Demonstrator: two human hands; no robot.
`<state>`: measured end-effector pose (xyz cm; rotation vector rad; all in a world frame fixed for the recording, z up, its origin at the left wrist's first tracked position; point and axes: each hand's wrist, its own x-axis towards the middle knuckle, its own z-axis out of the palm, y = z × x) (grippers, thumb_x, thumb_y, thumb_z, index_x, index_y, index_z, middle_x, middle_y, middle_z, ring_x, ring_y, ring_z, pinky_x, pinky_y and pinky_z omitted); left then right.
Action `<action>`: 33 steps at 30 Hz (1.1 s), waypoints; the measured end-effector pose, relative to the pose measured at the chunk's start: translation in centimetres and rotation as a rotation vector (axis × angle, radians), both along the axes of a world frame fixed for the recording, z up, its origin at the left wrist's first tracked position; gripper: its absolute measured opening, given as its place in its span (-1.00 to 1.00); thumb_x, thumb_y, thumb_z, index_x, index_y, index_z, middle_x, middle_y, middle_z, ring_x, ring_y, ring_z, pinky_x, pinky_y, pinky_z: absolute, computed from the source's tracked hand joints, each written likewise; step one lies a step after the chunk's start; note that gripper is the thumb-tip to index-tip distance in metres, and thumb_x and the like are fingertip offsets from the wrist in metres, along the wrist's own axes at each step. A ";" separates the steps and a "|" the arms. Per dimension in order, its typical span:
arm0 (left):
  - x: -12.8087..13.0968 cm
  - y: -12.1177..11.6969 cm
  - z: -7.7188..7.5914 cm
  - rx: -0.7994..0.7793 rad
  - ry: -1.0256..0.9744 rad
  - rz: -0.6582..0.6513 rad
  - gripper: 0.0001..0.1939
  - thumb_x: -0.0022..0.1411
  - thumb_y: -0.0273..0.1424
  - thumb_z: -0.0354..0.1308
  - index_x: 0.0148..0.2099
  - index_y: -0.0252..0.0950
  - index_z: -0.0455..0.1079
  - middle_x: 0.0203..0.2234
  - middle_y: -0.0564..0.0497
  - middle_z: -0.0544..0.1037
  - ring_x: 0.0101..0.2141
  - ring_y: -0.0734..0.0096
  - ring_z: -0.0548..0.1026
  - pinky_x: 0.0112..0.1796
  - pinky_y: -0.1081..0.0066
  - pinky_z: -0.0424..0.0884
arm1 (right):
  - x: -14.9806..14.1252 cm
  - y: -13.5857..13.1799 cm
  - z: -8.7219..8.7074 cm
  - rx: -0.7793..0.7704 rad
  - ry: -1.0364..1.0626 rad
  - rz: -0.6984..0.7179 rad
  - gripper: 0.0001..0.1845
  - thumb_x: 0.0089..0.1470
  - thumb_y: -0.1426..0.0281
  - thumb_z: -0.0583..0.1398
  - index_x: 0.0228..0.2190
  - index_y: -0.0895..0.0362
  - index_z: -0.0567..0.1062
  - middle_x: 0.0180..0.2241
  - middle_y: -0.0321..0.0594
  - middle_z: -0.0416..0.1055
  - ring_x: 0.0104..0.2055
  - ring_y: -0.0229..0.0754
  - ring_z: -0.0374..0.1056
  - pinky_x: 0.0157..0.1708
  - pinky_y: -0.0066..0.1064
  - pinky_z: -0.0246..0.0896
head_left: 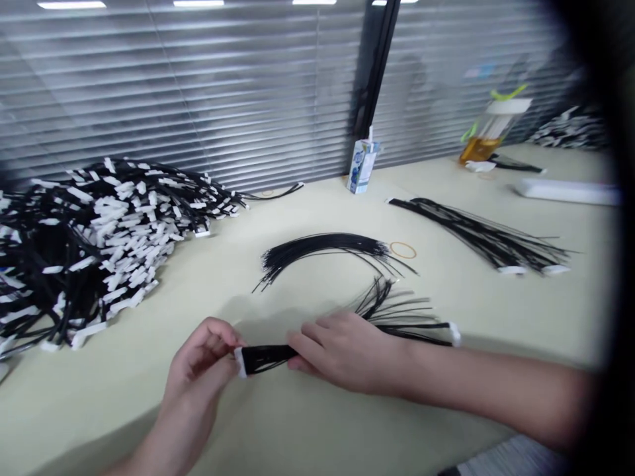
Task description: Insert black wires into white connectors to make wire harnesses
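Near the front of the table my left hand [206,360] pinches a white connector [241,363] at the end of a black wire harness [268,357]. Wrapped over the same harness, a short way right of the connector, is my right hand [332,350]. Black wires fan out behind my right hand, some ending in another white connector [454,334] by my forearm. Beyond the hands lies a curved bundle of loose black wires [322,246]. My right fingertips are partly hidden under the hand.
A large heap of black harnesses with white connectors [119,231] fills the left. A rubber band [403,250] lies by the curved bundle. Farther back stand a drink carton [362,165] and a bottle of amber liquid [489,135]. More harnesses [476,235] lie at right, before window blinds [223,99].
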<state>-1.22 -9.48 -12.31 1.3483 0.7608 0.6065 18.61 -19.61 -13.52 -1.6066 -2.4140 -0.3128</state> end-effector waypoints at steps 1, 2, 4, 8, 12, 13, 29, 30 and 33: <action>0.0 0.1 0.0 0.001 -0.019 0.031 -0.91 0.14 -0.52 0.07 -0.32 -0.21 0.27 -0.42 0.09 0.37 -0.41 0.47 0.28 -0.40 0.50 0.21 | 0.1 0.0 0.1 -0.003 -0.010 -0.016 -0.64 0.30 0.23 -0.20 -0.31 0.16 0.26 -0.51 -0.31 0.32 -0.58 -0.29 0.17 -0.60 -0.38 -0.31; 0.0 0.2 -0.1 -0.005 -0.040 0.069 -0.91 0.14 -0.52 0.05 -0.32 -0.21 0.27 -0.42 0.10 0.36 -0.42 0.48 0.27 -0.41 0.51 0.21 | 0.3 0.1 0.2 -0.005 -0.020 -0.032 -0.63 0.30 0.23 -0.20 -0.32 0.16 0.26 -0.51 -0.31 0.32 -0.58 -0.29 0.17 -0.60 -0.38 -0.32; -0.1 0.6 -0.2 -0.044 -0.080 0.153 -0.90 0.13 -0.52 0.06 -0.32 -0.21 0.29 -0.41 0.11 0.35 -0.41 0.48 0.26 -0.40 0.52 0.21 | 0.7 0.2 0.4 -0.010 -0.041 -0.062 -0.62 0.30 0.23 -0.21 -0.35 0.16 0.25 -0.52 -0.30 0.31 -0.58 -0.29 0.17 -0.59 -0.37 -0.34; 0.0 1.8 -0.4 -0.091 -0.169 0.318 -0.91 0.08 -0.49 0.13 -0.33 -0.21 0.34 -0.36 0.10 0.38 -0.36 0.46 0.29 -0.38 0.51 0.26 | 2.0 0.6 0.8 -0.001 -0.087 -0.122 -0.57 0.30 0.21 -0.24 -0.36 0.17 0.26 -0.51 -0.29 0.31 -0.58 -0.31 0.15 -0.58 -0.36 -0.38; 0.0 3.8 -0.7 -0.056 -0.253 0.452 -0.91 0.07 -0.49 0.17 -0.33 -0.20 0.37 -0.33 0.12 0.39 -0.32 0.44 0.32 -0.36 0.50 0.30 | 3.9 1.4 1.3 0.010 -0.121 -0.182 -0.53 0.30 0.18 -0.26 -0.35 0.18 0.28 -0.51 -0.26 0.31 -0.56 -0.31 0.17 -0.57 -0.36 -0.40; -0.1 4.3 -0.8 -0.045 -0.268 0.467 -0.89 0.06 -0.51 0.17 -0.34 -0.20 0.37 -0.32 0.12 0.39 -0.32 0.44 0.32 -0.35 0.51 0.31 | 4.3 1.5 1.4 0.007 -0.124 -0.193 -0.53 0.30 0.18 -0.25 -0.35 0.18 0.29 -0.51 -0.26 0.32 -0.56 -0.32 0.17 -0.57 -0.36 -0.40; -0.1 7.1 -1.6 -0.058 -0.300 0.427 -0.86 -0.02 -0.51 0.25 -0.35 -0.24 0.40 -0.24 0.09 0.48 -0.12 0.28 0.45 0.01 0.24 0.34 | 13.1 2.0 5.1 0.063 0.030 -0.920 -0.60 0.23 0.16 -0.03 -0.16 0.23 0.35 -0.35 -0.22 0.35 -0.33 -0.25 0.32 -0.26 -0.29 0.25; -0.2 7.1 -1.6 -0.056 -0.298 0.432 -0.85 -0.03 -0.52 0.25 -0.35 -0.24 0.39 -0.25 0.10 0.48 -0.14 0.30 0.46 0.02 0.24 0.34 | 14.6 1.9 5.0 0.073 0.026 -1.019 -0.59 0.22 0.16 -0.01 -0.12 0.23 0.34 -0.31 -0.18 0.36 -0.28 -0.22 0.32 -0.23 -0.26 0.25; -0.3 6.9 -1.7 -0.057 -0.288 0.434 -0.80 -0.04 -0.57 0.24 -0.33 -0.24 0.38 -0.26 0.10 0.48 -0.19 0.34 0.48 0.01 0.27 0.33 | 19.1 1.1 4.3 0.052 0.025 -1.280 -0.61 0.19 0.19 0.04 -0.09 0.24 0.33 -0.22 -0.12 0.34 -0.21 -0.18 0.32 -0.19 -0.22 0.26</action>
